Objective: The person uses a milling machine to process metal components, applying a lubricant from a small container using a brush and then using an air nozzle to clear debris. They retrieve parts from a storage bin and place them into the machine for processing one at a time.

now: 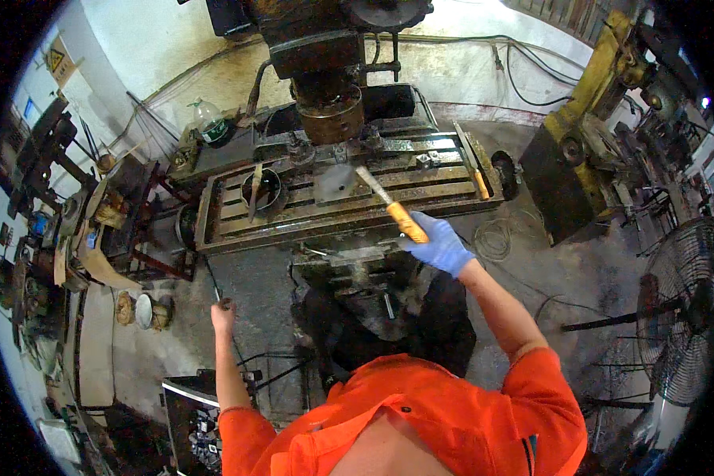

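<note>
My gloved right hand (pixel 439 244) is closed round the orange-yellow handle of a slim tool (pixel 399 219). Its narrow greyish end reaches over the slotted machine table (pixel 420 194); whether it is a brush or a file I cannot tell. Just left of that tip, a flat grey piece (pixel 337 183) looks blurred on the table. Low at the left, my bare left hand (pixel 224 315) has its fingers curled by a dark thin rod, and what they grip is too small to make out. Above the table hangs the machine's round spindle head (pixel 331 115).
On the table's left stands a dark bowl (pixel 266 190) with a stick in it. Another yellow-handled tool (pixel 481 184) lies along the right edge. A plastic bottle (pixel 209 120) stands behind left. A floor fan (pixel 678 305) is at right, a box of small metal parts (pixel 202 436) at lower left.
</note>
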{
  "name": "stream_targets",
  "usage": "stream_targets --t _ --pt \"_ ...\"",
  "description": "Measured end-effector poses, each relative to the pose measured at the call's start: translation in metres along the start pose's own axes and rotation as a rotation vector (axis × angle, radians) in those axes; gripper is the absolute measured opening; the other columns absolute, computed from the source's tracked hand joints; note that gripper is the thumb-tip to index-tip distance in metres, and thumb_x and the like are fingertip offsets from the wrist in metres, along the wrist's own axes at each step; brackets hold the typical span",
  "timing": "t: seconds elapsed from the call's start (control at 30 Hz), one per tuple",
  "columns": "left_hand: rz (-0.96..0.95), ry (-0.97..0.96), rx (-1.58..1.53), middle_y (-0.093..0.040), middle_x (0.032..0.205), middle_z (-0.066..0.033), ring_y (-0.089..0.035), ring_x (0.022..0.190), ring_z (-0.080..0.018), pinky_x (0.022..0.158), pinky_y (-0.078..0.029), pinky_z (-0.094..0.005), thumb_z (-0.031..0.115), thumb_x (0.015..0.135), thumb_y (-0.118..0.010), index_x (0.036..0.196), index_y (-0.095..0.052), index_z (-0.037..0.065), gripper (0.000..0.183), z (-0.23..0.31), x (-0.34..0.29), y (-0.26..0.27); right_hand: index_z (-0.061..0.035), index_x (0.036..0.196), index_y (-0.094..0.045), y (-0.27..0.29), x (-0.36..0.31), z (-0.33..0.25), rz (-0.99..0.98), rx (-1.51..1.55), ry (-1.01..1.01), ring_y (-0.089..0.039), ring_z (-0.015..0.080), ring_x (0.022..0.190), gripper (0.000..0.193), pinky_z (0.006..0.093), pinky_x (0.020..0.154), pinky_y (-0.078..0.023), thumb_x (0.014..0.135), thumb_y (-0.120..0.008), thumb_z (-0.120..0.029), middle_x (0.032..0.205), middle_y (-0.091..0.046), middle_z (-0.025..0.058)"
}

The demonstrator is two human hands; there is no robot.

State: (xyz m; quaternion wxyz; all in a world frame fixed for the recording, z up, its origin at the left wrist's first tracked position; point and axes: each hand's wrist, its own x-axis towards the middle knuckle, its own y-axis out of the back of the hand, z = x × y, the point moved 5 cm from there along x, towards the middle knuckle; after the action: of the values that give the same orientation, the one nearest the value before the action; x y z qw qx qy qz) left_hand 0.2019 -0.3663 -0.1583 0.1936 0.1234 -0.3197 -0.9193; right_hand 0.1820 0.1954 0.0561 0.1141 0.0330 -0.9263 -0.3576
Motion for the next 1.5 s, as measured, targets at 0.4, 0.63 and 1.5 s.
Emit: stream_targets --t 0.4,0.63,1.5 --pt "-0.222 0.049 -0.225 -0.062 0.075 -0.0145 -0.058 0.063 -0.0161 0.055 -0.045 -0.0285 -0.001 0.065 -0.054 0.102 -0.057 -0.008 0.037 -0.021 -0.015 -0.047 -0.0053 0.09 -0.065 -0.046 0.127 -0.008 -0.211 -0.598 -0.284 -0.061 0.0314 0.086 0.039 0.039 0.074 -0.048 0.073 -0.054 -0.039 0.09 -0.063 0.0158" --pt "-0.28 -0.026 -0.078 -0.061 0.07 -0.0123 -0.057 0.059 -0.0155 0.054 -0.046 -0.0286 0.001 0.07 -0.052 0.103 -0.056 -0.009 0.035 0.04 -0.032 -0.046 -0.0033 0.083 -0.065 -0.034 0.073 -0.014 -0.362 -0.546 -0.229 -0.062 0.0329 0.08 0.041 0.0406 0.07 -0.048 0.072 -0.053 -0.041 0.085 -0.063 0.0185" --pt "0.363 -0.045 -0.201 -0.064 0.079 -0.0097 -0.06 0.07 -0.0133 0.065 -0.047 -0.0284 0.012 0.077 -0.054 0.103 -0.06 0.003 0.028 0.068 -0.202 0.195 -0.0001 0.076 -0.058 -0.105 -0.046 -0.103 -0.713 0.057 0.035 -0.044 0.0072 0.053 0.022 0.0269 0.048 -0.038 0.073 -0.069 -0.019 0.058 -0.051 -0.0007"
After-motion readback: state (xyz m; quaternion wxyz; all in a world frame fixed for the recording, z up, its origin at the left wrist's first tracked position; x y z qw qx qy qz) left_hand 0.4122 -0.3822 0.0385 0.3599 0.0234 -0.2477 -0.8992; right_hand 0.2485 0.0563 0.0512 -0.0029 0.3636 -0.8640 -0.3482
